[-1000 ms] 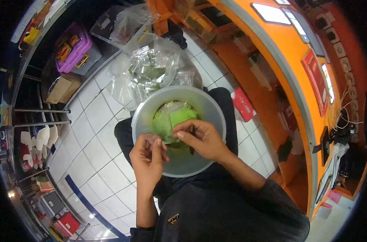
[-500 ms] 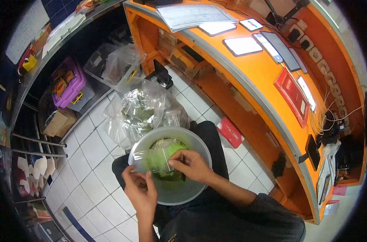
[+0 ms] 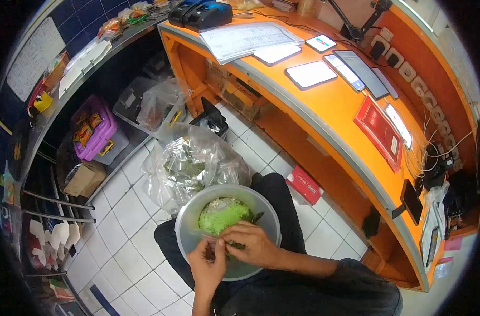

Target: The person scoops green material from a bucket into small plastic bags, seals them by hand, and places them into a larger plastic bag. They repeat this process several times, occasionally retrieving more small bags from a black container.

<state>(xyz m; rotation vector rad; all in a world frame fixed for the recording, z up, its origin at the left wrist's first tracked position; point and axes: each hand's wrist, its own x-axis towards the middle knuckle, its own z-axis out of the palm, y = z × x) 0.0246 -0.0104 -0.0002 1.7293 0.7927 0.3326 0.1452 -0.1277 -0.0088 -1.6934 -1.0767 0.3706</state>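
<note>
Over a translucent plastic tub (image 3: 185,231) on the lap, both hands are close together with fingers pinched. My left hand (image 3: 207,263) grips an edge of a small clear plastic bag (image 3: 209,237), only faintly visible between the hands. On the bag's other side is my right hand (image 3: 250,245), its fingertips curled and pinching at it. Bright green powdery stuff (image 3: 221,217) lies in the tub beyond the fingers, with a paler patch at its far edge and dark green at the right. Beyond the tub sits a large clear plastic bag (image 3: 197,158) containing green-filled packets.
An orange counter (image 3: 350,126) curves along the right, carrying phones, papers (image 3: 250,39) and a red box (image 3: 379,131). Another red box (image 3: 304,185) sits on the tiled floor (image 3: 129,242). At left are a purple-lidded container (image 3: 95,126) and a cardboard box (image 3: 84,179).
Both hands have drawn closer together around the small bag, which was stretched out flat between them before. The camera view has shifted, so the surroundings appear slightly lower.
</note>
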